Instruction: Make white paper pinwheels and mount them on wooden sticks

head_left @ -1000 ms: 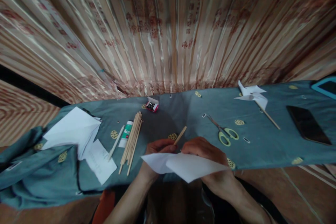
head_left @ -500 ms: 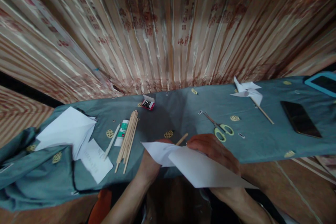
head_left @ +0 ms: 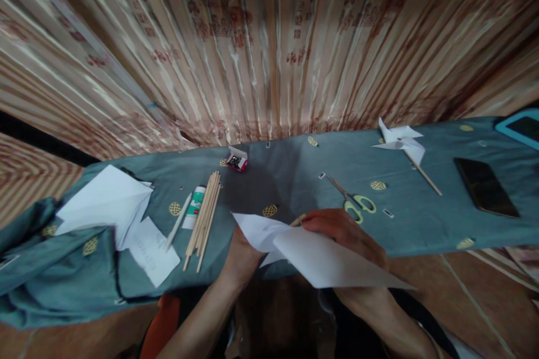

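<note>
Close to the table's front edge I hold a folded white paper pinwheel (head_left: 328,263) between both hands. My left hand (head_left: 243,255) is closed on its left side, with the fingers mostly hidden behind the paper. My right hand (head_left: 347,233) curls over the back of the paper, and its fingers close round a thin wooden stick (head_left: 298,220), whose tip shows just left of the knuckles. Where the stick meets the paper is hidden. Right of my right hand lie scissors (head_left: 353,205) with pale green handles, blades apart.
On the cloth-covered table (head_left: 286,179) lie a bundle of wooden sticks (head_left: 204,219), a glue stick (head_left: 195,207), a white pen (head_left: 179,221), white paper sheets (head_left: 107,196) and a small open box of pins (head_left: 236,160). A finished pinwheel (head_left: 402,143) and a phone (head_left: 486,186) lie right.
The paper and both hands have risen slightly in view. My right fingers now cover more of the stick, so less of its tip shows. The table items shift only slightly with the camera.
</note>
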A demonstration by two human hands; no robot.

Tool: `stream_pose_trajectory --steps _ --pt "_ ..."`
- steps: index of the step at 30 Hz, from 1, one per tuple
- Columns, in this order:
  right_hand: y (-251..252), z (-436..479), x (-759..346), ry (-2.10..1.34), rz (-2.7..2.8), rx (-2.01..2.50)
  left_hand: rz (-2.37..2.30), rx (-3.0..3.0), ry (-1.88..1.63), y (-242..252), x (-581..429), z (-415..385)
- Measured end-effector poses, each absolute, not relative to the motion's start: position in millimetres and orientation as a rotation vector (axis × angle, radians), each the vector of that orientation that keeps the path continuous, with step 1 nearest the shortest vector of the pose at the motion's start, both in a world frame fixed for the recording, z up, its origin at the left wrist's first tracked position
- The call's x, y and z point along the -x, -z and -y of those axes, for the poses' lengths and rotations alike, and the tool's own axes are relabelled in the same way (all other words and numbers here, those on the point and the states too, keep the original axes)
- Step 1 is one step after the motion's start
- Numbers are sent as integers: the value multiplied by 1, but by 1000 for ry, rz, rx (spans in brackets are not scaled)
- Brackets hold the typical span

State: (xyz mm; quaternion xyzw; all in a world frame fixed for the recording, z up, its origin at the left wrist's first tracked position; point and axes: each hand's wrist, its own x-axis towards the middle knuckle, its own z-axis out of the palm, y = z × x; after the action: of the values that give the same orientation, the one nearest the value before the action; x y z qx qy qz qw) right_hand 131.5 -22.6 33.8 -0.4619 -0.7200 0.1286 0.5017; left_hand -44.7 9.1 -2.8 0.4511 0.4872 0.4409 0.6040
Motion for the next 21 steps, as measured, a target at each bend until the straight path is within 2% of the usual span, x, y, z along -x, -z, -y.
stream_pose_trajectory --steps 21 --pt "-37 24 -134 -407 1717 1151 -1198 -1054 -944 -13 41 -12"
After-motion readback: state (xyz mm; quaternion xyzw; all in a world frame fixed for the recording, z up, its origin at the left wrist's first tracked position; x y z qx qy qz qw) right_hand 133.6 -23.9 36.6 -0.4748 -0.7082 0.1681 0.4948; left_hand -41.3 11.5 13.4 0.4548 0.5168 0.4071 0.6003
